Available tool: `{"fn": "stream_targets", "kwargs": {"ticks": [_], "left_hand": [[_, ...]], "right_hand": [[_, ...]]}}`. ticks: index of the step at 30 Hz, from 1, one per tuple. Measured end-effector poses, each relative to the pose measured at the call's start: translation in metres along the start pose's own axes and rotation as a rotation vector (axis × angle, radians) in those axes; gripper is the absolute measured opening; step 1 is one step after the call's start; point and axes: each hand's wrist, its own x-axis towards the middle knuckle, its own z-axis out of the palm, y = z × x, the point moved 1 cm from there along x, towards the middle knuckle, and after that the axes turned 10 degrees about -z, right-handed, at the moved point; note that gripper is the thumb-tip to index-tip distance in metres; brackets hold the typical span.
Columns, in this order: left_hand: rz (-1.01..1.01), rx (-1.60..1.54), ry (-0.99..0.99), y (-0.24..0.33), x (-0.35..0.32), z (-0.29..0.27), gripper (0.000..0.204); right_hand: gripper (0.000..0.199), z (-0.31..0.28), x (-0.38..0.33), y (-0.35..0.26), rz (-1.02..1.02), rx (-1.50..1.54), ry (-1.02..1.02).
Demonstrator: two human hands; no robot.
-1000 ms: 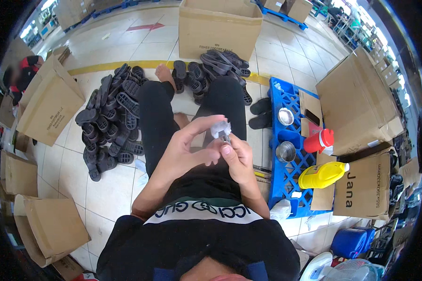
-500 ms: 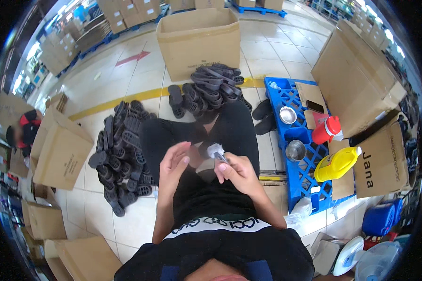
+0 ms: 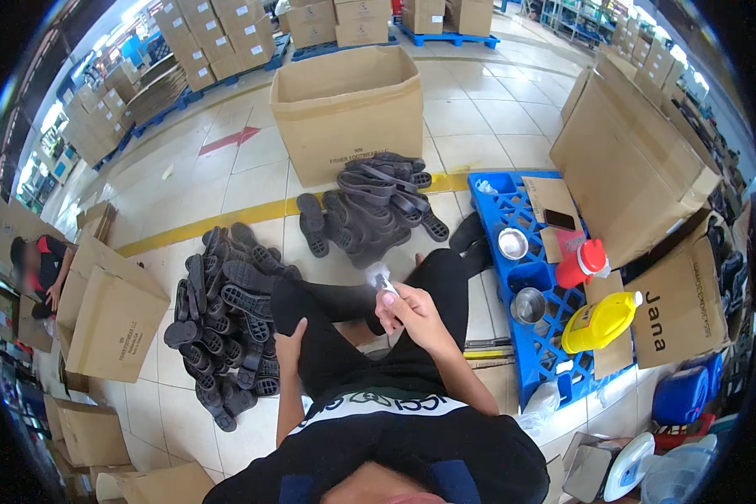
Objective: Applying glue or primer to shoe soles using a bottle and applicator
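The left hand (image 3: 291, 343) has let go and dropped down since a moment ago, when both hands were up together around the small thing. Now the hands are apart. The right hand (image 3: 407, 309) is shut around a small brush (image 3: 381, 278), with its pale tip poking up out of the fist. The brush is so small and blurry that only the tip is clear; the handle is hidden inside the fingers.

The left hand rests on the person's black trousers (image 3: 344, 336), left of the brush and lower down. Its fingers look loose and hold nothing that shows.

Left of the brush lies a big heap of dark shoe soles (image 3: 223, 319) on the tiled floor. Just above the brush is a second pile of soles and straps (image 3: 374, 206), and behind that stands an open cardboard box (image 3: 349, 109).

Right of the brush is a blue pallet (image 3: 525, 277). On it sit two small metal bowls (image 3: 512, 244), a red jug (image 3: 581, 263) and a yellow bottle (image 3: 601, 321). What is in the bowls is too small to see.

Far left of the brush, another person (image 3: 38, 265) is half cut off behind a flat box at the rim. The lower right corner is crowded and bent, so things there are hard to tell
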Motion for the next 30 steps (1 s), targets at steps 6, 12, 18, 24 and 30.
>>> {"fn": "stream_targets", "kwargs": {"ticks": [6,12,18,24,30], "left_hand": [[-0.209,-0.457,-0.277,0.004,0.006,-0.007,0.087],[-0.057,-0.391,-0.059,-0.016,0.027,0.016,0.089],[-0.120,-0.264,-0.023,-0.058,0.021,0.027,0.079],[-0.420,-0.116,0.109,-0.209,0.051,0.085,0.053],[-1.301,-1.174,0.152,-0.298,0.040,0.134,0.069]], "right_hand": [[0.038,-0.016,0.016,0.051,0.221,0.048,-0.066],[0.036,-0.073,-0.028,0.129,0.398,-0.236,0.144],[0.037,-0.109,-0.064,0.176,0.497,-0.225,0.357],[0.029,-0.119,-0.065,0.190,0.494,-0.069,0.499],[0.025,-0.135,-0.066,0.190,0.510,0.067,0.582]]}}
